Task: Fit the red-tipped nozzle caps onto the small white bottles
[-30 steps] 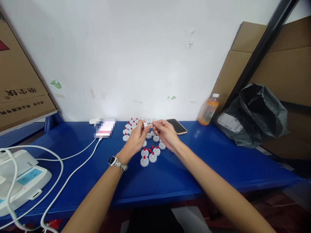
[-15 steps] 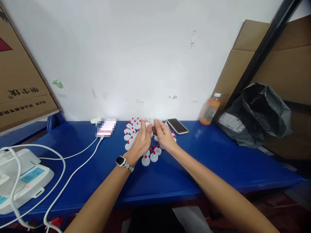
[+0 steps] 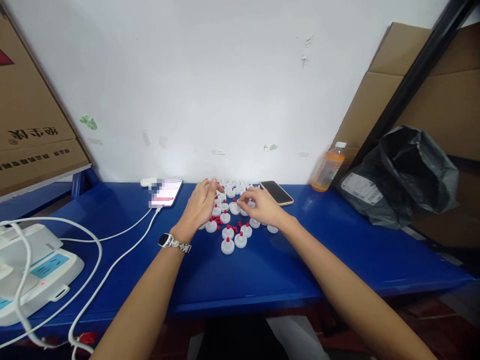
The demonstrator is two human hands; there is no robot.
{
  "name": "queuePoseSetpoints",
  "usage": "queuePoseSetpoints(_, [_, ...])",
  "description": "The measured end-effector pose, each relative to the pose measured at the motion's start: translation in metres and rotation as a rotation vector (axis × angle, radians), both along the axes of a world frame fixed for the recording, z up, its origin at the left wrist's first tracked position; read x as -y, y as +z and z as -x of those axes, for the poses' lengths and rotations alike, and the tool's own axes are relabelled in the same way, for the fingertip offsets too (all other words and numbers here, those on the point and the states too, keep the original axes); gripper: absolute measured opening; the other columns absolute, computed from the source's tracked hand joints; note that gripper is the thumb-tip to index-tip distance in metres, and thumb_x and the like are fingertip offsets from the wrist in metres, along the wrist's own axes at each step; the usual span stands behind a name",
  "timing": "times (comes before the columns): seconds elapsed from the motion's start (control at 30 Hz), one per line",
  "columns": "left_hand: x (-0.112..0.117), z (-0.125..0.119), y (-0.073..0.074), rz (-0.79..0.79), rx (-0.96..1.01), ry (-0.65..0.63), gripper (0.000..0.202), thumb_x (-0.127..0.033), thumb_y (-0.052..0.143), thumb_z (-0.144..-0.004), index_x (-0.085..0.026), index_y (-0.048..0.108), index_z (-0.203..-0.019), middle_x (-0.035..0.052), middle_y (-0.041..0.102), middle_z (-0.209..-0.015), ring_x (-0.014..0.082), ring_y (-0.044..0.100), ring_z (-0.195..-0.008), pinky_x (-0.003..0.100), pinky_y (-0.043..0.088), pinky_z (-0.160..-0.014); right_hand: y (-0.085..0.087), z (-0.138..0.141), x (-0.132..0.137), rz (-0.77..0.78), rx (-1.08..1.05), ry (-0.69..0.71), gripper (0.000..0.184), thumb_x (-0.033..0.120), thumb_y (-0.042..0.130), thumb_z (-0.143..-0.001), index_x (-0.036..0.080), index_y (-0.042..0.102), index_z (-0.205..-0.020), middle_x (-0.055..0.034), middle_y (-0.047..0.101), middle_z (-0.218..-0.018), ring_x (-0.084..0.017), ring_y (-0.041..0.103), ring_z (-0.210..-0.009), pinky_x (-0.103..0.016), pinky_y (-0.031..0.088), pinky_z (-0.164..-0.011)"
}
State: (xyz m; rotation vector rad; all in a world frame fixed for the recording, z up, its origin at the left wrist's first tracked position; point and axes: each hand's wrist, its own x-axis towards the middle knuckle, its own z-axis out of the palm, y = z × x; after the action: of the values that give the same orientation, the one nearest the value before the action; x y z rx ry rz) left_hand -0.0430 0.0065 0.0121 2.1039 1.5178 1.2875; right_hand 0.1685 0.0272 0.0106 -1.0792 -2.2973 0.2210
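Note:
On the blue table stand several white plastic nozzle caps (image 3: 227, 246), most with small red tips. Loose red tips (image 3: 217, 220) lie in the middle of the group. My left hand (image 3: 200, 204), with a watch on its wrist, is over the left side of the caps, its thumb and fingers apart and nothing visible in it. Opposite it, my right hand (image 3: 262, 206) has thumb and fingertips pinched together just beside a red-tipped cap (image 3: 234, 207). Whatever sits in that pinch, if anything, is too small to make out. Both hands hide some caps.
A phone (image 3: 276, 193) lies behind my right hand, and a second, plugged-in phone (image 3: 168, 192) lies at left. A power strip (image 3: 56, 280) with white cables fills the left front. An orange drink bottle (image 3: 328, 167) and a dark plastic bag (image 3: 397, 175) stand at right.
My hands were together over the caps and have moved apart, the left one leftward and the right one slightly right. More caps and loose red tips now show between them.

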Motion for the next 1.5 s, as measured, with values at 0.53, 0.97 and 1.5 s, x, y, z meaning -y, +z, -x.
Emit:
queuePoseSetpoints(0.53, [-0.009, 0.004, -0.009, -0.062, -0.249, 0.122, 0.040, -0.042, 0.031, -0.102, -0.021, 0.060, -0.085, 0.0090, 0.062, -0.095, 0.0276, 0.055, -0.097, 0.041, 0.042, -0.084, 0.005, 0.034, -0.060, 0.034, 0.206, -0.242, 0.026, 0.037, 0.058, -0.090, 0.018, 0.068, -0.105, -0.0079, 0.073, -0.087, -0.024, 0.061, -0.091, -0.041, 0.033, -0.090])
queuePoseSetpoints(0.97, [0.000, -0.010, -0.009, -0.103, -0.101, -0.085, 0.033, -0.043, 0.057, -0.093, -0.023, 0.055, -0.119, 0.0076, 0.062, -0.118, 0.0250, 0.058, -0.108, 0.040, 0.045, -0.094, 0.004, 0.023, -0.030, 0.413, -0.675, 0.084, 0.027, 0.045, 0.068, -0.081, 0.018, 0.067, -0.082, -0.0034, 0.070, -0.074, -0.017, 0.062, -0.070, -0.030, 0.044, -0.067])
queuePoseSetpoints(1.5, [0.001, -0.017, -0.004, -0.011, -0.059, -0.157, 0.034, -0.042, 0.043, -0.099, -0.020, 0.059, -0.118, 0.0061, 0.065, -0.094, 0.0204, 0.060, -0.088, 0.034, 0.047, -0.076, 0.001, -0.024, 0.028, 0.083, 0.206, 0.002, 0.006, 0.022, 0.065, -0.078, 0.021, 0.070, -0.082, -0.0027, 0.066, -0.083, -0.022, 0.053, -0.091, -0.038, 0.025, -0.086])
